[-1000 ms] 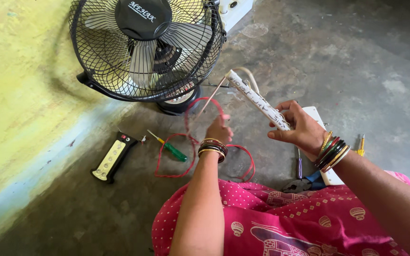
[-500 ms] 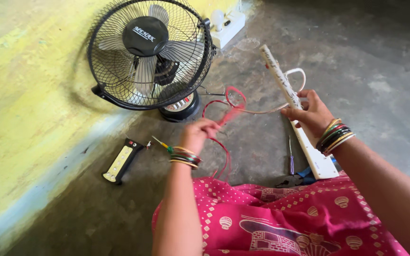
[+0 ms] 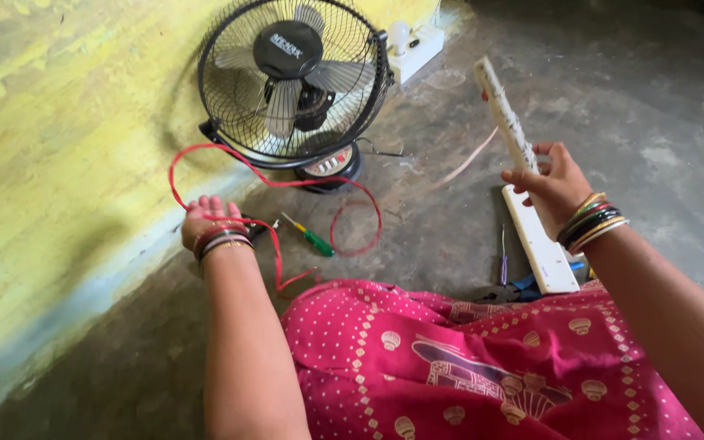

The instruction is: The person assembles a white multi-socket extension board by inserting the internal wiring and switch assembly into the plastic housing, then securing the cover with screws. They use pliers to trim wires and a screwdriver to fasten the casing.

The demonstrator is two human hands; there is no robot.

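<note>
Figure: work on the floor in front of a black table fan [image 3: 291, 81], which stands against the yellow wall [image 3: 50, 163] and serves as the landmark throughout. Left of the fan's base, my left hand [image 3: 205, 222] reaches down to the floor, fingers curled over a dark object that I cannot identify beneath them; whether the hand grips it or only rests on it cannot be told. A red wire [image 3: 283, 184] loops from beside this hand, up past the fan's lower rim, across its base and round to a coil on the floor just in front. A green-handled screwdriver [image 3: 310, 237] lies inside that coil, below the fan base. Right of the fan, my right hand [image 3: 554, 183] is closed around a long white strip [image 3: 505, 118], holding it tilted up off the floor. A second white strip [image 3: 541, 244] lies flat beneath that hand. Behind the fan, to its right, sits a white switch box [image 3: 413, 45]. I judge the step to be fetching a tool; the next move calls for a secure one-handed pick-up.
</note>
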